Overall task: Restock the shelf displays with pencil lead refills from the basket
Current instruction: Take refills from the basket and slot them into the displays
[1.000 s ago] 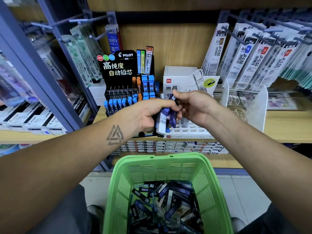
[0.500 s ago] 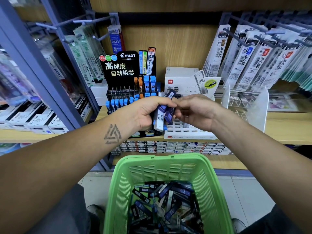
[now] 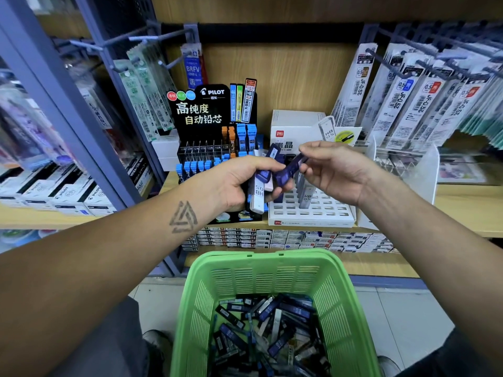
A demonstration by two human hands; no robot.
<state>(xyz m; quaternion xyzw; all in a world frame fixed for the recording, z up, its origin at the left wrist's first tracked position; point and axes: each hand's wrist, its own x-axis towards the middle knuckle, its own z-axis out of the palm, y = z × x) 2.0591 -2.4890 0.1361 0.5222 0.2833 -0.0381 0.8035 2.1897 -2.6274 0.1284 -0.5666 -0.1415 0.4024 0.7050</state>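
My left hand [image 3: 236,183] grips a small bunch of lead refill cases [image 3: 260,193], white and dark blue, in front of the shelf. My right hand [image 3: 336,171] pinches one dark blue refill case [image 3: 290,170] by its upper end, just right of the bunch. Below them, the white slotted display tray [image 3: 313,213] sits on the wooden shelf with a few grey HB 0.5 cases standing in it. The green basket [image 3: 272,270] at the bottom holds several loose refill cases [image 3: 268,330].
A black Pilot lead display [image 3: 215,131] with blue and orange cases stands left of the tray. A white Deli box [image 3: 295,126] sits behind it. Hanging refill packs [image 3: 408,96] fill the right pegs, and a clear plastic divider [image 3: 402,170] stands at the right. Stacked boxes [image 3: 285,238] line the lower shelf.
My right hand has drawn one dark blue case out of the bunch and shifted to the right. My left hand keeps its grip on the rest.
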